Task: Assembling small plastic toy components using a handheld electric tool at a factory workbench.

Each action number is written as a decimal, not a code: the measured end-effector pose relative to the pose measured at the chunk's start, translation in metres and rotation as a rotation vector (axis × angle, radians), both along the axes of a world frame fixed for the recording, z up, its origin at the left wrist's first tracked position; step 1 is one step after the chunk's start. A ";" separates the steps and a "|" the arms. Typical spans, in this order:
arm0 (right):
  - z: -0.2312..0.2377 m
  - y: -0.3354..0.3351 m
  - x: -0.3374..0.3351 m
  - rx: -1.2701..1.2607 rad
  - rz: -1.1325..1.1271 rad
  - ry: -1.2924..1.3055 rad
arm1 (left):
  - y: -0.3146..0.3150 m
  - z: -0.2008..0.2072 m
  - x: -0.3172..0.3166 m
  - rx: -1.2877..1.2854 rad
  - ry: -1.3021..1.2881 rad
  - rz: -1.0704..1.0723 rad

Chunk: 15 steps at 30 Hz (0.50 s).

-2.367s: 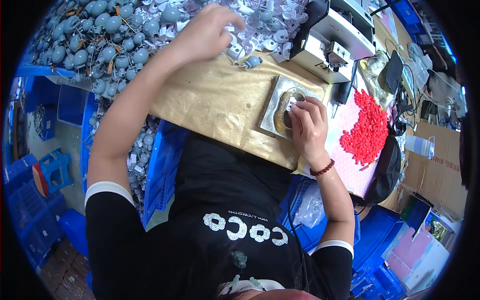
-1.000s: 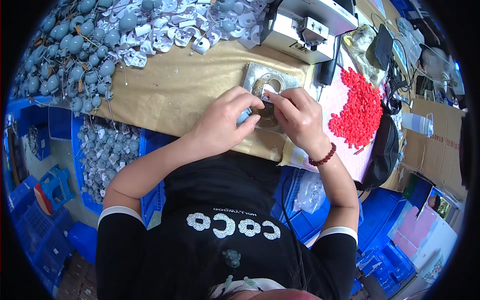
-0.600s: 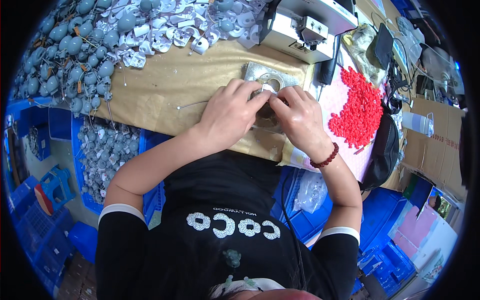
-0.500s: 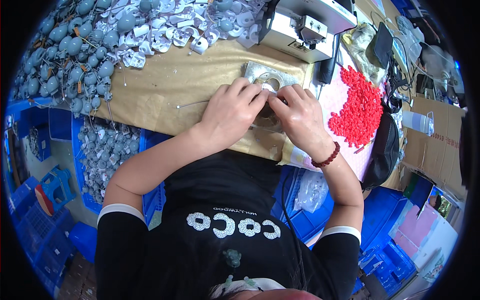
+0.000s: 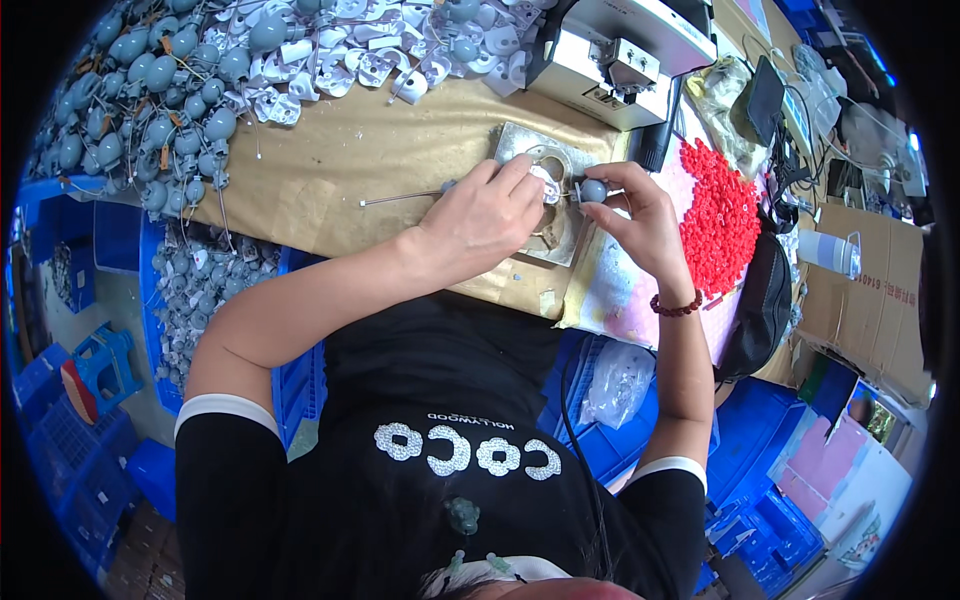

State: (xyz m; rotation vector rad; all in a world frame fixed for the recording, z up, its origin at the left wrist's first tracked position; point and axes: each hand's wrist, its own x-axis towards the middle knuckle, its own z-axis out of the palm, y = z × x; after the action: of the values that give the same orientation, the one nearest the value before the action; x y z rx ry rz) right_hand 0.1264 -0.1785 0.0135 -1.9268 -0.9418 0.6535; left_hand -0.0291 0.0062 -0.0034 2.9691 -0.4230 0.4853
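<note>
A metal fixture plate [image 5: 512, 138] with round hollows lies on the brown-covered bench. Over it, my left hand [image 5: 485, 212] is closed, its fingertips at a small white plastic part [image 5: 547, 184]. My right hand [image 5: 645, 222] pinches a grey ball-shaped part [image 5: 593, 191] between thumb and fingers, just right of the white part. A short link seems to run between these two parts, too small to make out. From behind my left hand a thin cable [image 5: 400, 198] with a small white end sticks out to the left. Part of another grey piece [image 5: 448, 186] shows beside that hand.
Grey ball parts [image 5: 150, 75] with wires and white plastic pieces [image 5: 330, 65] are heaped at the far left. A white and black machine [image 5: 610, 75] stands behind the plate. Small red parts [image 5: 720, 220] lie at right. A blue crate [image 5: 165, 330] of grey parts sits below the bench.
My hands have drawn apart. My right hand has moved right and opened its grasp to show the grey ball. More of the plate and white part is visible.
</note>
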 end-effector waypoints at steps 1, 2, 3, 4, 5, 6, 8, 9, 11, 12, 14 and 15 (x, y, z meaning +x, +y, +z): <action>-0.007 -0.001 -0.001 0.070 -0.026 0.046 | 0.000 -0.001 -0.001 -0.023 -0.015 0.002; -0.011 -0.002 -0.003 0.140 -0.053 0.093 | 0.001 -0.003 -0.001 -0.045 -0.030 0.003; -0.014 -0.001 -0.004 0.158 -0.042 0.076 | 0.001 -0.004 -0.002 -0.067 -0.044 0.005; -0.017 0.001 -0.005 0.207 -0.043 0.065 | 0.001 -0.005 -0.002 -0.077 -0.054 0.010; -0.020 0.004 -0.006 0.258 -0.044 0.053 | 0.001 -0.005 -0.002 -0.086 -0.063 0.014; -0.023 0.007 -0.007 0.308 -0.046 0.042 | 0.001 -0.005 -0.002 -0.095 -0.072 0.018; -0.029 0.012 -0.010 0.383 -0.056 0.121 | 0.001 -0.006 -0.003 -0.107 -0.082 0.012; -0.031 0.014 -0.010 0.421 -0.060 0.160 | 0.001 -0.007 -0.003 -0.113 -0.088 0.009; -0.033 0.016 -0.006 0.468 -0.009 0.398 | 0.001 -0.007 -0.003 -0.133 -0.080 0.012; -0.033 0.017 -0.005 0.490 0.017 0.518 | 0.002 -0.008 -0.003 -0.142 -0.075 0.015; -0.023 0.018 -0.003 0.390 0.019 0.638 | 0.003 -0.008 -0.003 -0.155 -0.058 0.012; -0.016 0.020 -0.002 0.338 0.020 0.696 | 0.004 -0.008 -0.002 -0.162 -0.051 0.011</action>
State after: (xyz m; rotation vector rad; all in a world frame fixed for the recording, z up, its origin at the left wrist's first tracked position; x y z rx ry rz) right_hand 0.1249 -0.1587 -0.0025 -1.2519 -0.5747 1.0143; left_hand -0.0315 0.0098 -0.0113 2.8093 -0.3544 0.5695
